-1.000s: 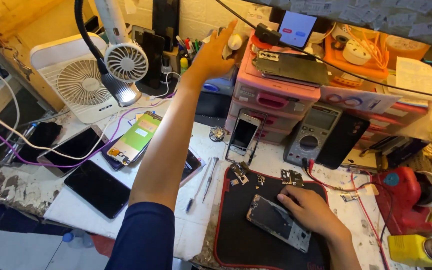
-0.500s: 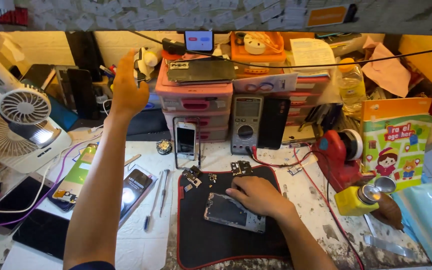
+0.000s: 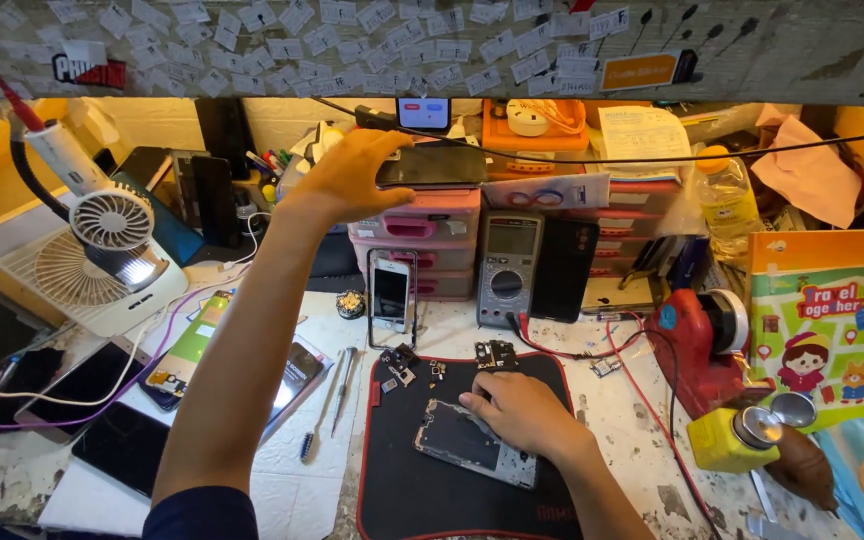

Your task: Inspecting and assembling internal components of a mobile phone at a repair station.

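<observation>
My left hand (image 3: pixel 347 178) reaches up and grips the left end of a black phone (image 3: pixel 432 165) that lies on top of the pink drawer unit (image 3: pixel 422 222). My right hand (image 3: pixel 519 411) rests flat on an opened phone body (image 3: pixel 462 440) with no back cover, on the black work mat (image 3: pixel 422 490). Small circuit boards (image 3: pixel 497 354) and loose parts (image 3: pixel 397 365) lie along the far edge of the mat. A white phone (image 3: pixel 391 290) leans upright against the drawers.
A grey multimeter (image 3: pixel 508 268) stands by the drawers. Small white fans (image 3: pixel 112 240) sit at the left, above several phones (image 3: pixel 92 385) and cables. A screwdriver (image 3: pixel 318 415) lies left of the mat. A red tape dispenser (image 3: pixel 697 345) and a yellow bottle (image 3: pixel 732 440) stand to the right.
The view has swung right and up. My left hand moved right along the top of the drawers and took hold of the black phone. My right hand stayed on the opened phone.
</observation>
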